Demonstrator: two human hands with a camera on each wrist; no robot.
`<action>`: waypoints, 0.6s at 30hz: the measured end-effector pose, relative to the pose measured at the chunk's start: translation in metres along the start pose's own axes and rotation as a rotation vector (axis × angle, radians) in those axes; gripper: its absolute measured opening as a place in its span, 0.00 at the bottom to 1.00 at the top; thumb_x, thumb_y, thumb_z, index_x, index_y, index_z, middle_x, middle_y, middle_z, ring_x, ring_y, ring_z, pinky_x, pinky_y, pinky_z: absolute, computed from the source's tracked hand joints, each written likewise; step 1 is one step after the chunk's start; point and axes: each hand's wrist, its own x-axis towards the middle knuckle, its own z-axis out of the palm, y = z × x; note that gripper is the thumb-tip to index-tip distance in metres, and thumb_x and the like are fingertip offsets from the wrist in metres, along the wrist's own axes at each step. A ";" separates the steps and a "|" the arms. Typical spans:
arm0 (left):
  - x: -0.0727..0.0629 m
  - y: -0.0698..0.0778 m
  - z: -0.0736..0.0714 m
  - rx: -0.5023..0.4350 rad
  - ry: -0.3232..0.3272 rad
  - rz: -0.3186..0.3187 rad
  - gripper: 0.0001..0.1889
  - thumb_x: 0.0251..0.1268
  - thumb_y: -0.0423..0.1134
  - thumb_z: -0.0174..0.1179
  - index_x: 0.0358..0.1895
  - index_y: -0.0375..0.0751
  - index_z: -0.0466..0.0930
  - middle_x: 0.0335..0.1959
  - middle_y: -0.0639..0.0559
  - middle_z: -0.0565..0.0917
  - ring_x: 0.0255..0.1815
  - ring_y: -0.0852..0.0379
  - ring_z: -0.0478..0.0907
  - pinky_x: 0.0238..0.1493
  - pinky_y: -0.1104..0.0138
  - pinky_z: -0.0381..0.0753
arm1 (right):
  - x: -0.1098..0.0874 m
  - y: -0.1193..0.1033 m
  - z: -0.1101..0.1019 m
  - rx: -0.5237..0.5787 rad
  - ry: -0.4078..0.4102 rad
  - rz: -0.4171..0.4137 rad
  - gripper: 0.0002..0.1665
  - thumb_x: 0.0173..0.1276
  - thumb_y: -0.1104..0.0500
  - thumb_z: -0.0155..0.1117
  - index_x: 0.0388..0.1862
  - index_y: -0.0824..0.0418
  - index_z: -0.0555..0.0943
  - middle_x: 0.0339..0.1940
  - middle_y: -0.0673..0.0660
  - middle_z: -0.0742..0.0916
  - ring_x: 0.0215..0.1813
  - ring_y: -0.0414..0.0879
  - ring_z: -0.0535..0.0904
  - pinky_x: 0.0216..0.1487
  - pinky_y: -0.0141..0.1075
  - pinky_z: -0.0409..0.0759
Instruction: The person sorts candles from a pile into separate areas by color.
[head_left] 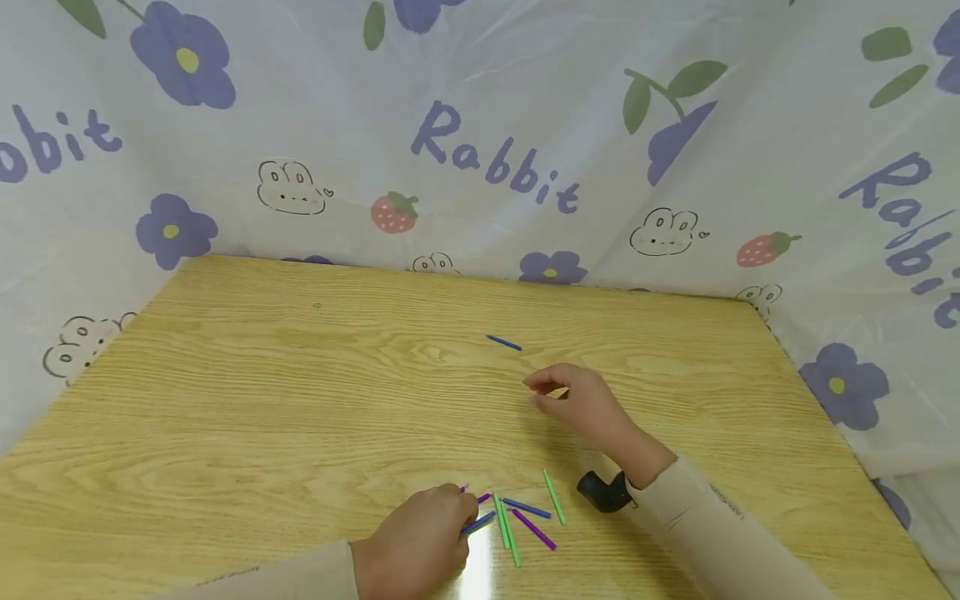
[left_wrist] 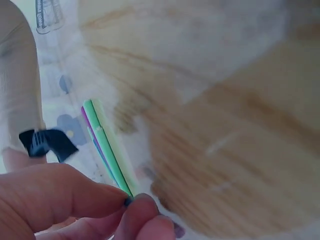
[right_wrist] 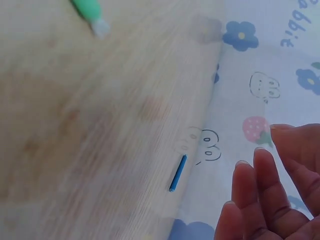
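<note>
My left hand (head_left: 420,537) is low at the table's front, its thumb and index finger pinching a thin blue stick (head_left: 478,523). In the left wrist view, only a dark end of it shows between the fingertips. Purple sticks (head_left: 483,497) poke out beside the knuckles, partly hidden by the hand. Just right of it lie several green sticks (head_left: 512,537), a purple stick (head_left: 534,529) and another blue stick (head_left: 527,508). My right hand (head_left: 581,404) hovers over the table with bent, parted fingers and nothing between them. Beyond its fingertips lies a lone blue stick (head_left: 504,342).
The wood-grain table (head_left: 262,400) is backed by a white curtain (head_left: 487,100) printed with flowers and rabbits. A black wrist-camera mount (head_left: 602,492) hangs under the right wrist. One green stick (head_left: 554,497) lies slightly apart from the others, close to that mount.
</note>
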 end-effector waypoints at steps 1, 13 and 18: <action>0.000 0.000 0.000 -0.005 0.004 0.000 0.09 0.50 0.23 0.57 0.23 0.42 0.74 0.21 0.60 0.69 0.22 0.67 0.62 0.24 0.74 0.68 | -0.003 0.000 0.000 0.000 -0.004 0.000 0.14 0.67 0.64 0.63 0.51 0.62 0.83 0.48 0.54 0.85 0.51 0.50 0.79 0.50 0.43 0.78; 0.003 -0.003 -0.011 -0.036 0.047 -0.045 0.09 0.53 0.26 0.62 0.24 0.43 0.75 0.21 0.60 0.68 0.22 0.66 0.62 0.23 0.73 0.66 | -0.029 0.000 0.007 -0.009 -0.068 -0.032 0.12 0.66 0.64 0.64 0.48 0.61 0.84 0.45 0.52 0.86 0.47 0.47 0.80 0.46 0.38 0.78; 0.007 -0.005 -0.019 -0.051 0.067 -0.070 0.04 0.55 0.26 0.62 0.28 0.39 0.79 0.22 0.58 0.71 0.22 0.65 0.64 0.23 0.72 0.67 | -0.036 -0.001 0.008 0.010 -0.108 -0.044 0.11 0.65 0.65 0.64 0.46 0.62 0.84 0.43 0.52 0.86 0.46 0.47 0.80 0.45 0.37 0.78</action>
